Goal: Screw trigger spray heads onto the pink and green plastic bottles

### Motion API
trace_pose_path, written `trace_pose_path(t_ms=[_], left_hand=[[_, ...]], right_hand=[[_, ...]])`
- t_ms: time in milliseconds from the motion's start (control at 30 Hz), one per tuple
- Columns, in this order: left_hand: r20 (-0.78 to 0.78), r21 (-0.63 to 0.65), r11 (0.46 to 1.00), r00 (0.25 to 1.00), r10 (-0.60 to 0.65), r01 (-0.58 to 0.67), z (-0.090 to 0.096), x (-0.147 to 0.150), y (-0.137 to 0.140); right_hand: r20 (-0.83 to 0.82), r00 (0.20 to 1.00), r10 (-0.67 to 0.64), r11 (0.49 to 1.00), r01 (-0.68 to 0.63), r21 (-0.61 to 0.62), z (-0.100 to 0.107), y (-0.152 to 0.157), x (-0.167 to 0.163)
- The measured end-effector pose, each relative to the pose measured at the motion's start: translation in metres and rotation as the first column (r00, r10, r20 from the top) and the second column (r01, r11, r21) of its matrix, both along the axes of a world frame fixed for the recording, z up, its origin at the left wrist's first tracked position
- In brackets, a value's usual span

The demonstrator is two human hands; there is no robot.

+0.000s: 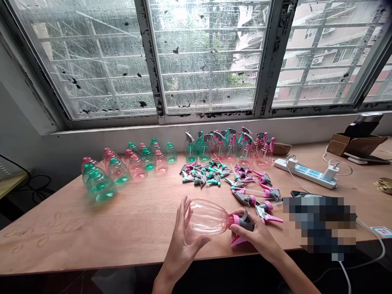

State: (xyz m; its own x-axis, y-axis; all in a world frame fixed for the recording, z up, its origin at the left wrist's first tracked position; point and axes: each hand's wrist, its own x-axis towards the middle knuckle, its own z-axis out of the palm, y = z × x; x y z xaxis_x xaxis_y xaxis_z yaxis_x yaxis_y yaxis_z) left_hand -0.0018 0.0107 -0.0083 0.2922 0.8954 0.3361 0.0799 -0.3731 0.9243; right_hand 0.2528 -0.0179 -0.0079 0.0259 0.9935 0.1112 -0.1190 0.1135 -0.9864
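Observation:
A clear pink spray bottle (208,216) lies on its side in the air above the table's front edge, its neck pointing right. My left hand (185,245) cups its base, fingers behind and thumb below. At the neck, my right hand (252,234) is closed around the grey and pink spray head (245,221), which sits on the bottle's mouth. Just beyond lie loose pink and grey spray heads (245,198), with a pile of green and grey ones (211,175) behind them.
Bottles without heads, green (101,183) and pink (137,167), stand at the left. Several bottles with heads (219,147) line the wall. On the right are a white power strip (306,173), a blurred-out patch (321,224), cables and a brown box (339,144).

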Motion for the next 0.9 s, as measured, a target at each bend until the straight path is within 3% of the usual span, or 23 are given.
trace_pose_path(t_ms=[200, 500, 733, 900], left_hand=[[-0.086, 0.116, 0.993, 0.996, 0.009, 0.001, 0.0009, -0.0017, 0.0022], [-0.015, -0.027, 0.998, 0.998, -0.064, 0.063, -0.0006, 0.0002, -0.0004], [-0.038, 0.007, 0.997, 0.997, -0.074, 0.074, -0.0038, -0.0003, 0.0027], [-0.014, -0.067, 0.996, 0.998, -0.065, 0.064, -0.0025, 0.0011, 0.0010]], right_hand=[[-0.111, 0.994, 0.023, 0.999, -0.026, -0.020, -0.0010, 0.0013, 0.0016], [-0.044, 0.999, 0.023, 0.999, -0.024, -0.021, 0.0014, -0.0001, 0.0016], [-0.069, 0.997, 0.030, 0.999, -0.032, -0.029, -0.0024, 0.0021, 0.0029], [-0.084, 0.996, 0.039, 0.999, -0.041, -0.023, 0.0005, 0.0003, 0.0004]])
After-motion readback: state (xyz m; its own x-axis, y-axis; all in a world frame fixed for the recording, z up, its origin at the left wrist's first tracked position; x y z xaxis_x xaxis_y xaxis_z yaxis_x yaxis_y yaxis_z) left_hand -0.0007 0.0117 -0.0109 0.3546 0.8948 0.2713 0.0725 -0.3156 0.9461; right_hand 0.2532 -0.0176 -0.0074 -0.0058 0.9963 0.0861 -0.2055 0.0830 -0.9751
